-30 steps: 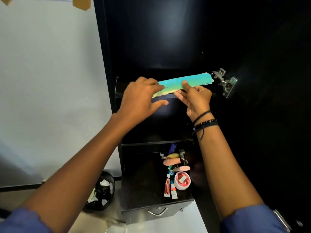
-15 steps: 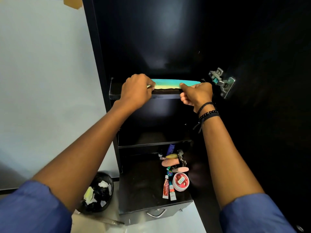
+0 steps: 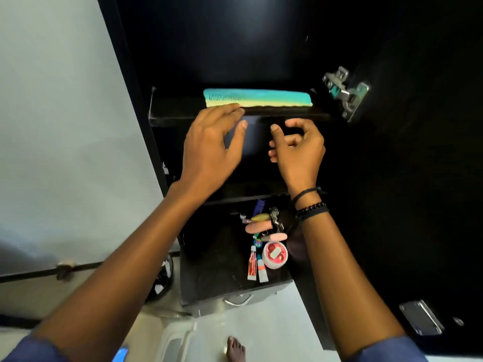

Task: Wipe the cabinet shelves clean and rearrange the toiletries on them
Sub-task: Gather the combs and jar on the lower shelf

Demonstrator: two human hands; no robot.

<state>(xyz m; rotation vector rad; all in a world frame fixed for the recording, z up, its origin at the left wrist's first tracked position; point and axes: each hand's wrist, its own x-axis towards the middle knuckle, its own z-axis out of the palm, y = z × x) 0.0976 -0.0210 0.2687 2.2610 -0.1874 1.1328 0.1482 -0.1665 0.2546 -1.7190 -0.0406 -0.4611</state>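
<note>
While the left hand reached up with fingers spread and nearly straight, gripping nothing, its tips sat at the front edge of the upper black shelf. We could not tell whether they touched anything there. The right hand hovered just under that edge, fingers loosely curled round nothing.

Just beyond them, the long teal-to-yellow plastic comb lay flat along the shelf, close to its front edge. We judged that a careless brush from either hand could tip it off onto the toiletries below.

The lower black compartment held these along its right edge: two small white tubes at the front, a round pink tub beside them, and pink oblong cases behind. Farther down, a round black bin held crumpled white paper.
</note>
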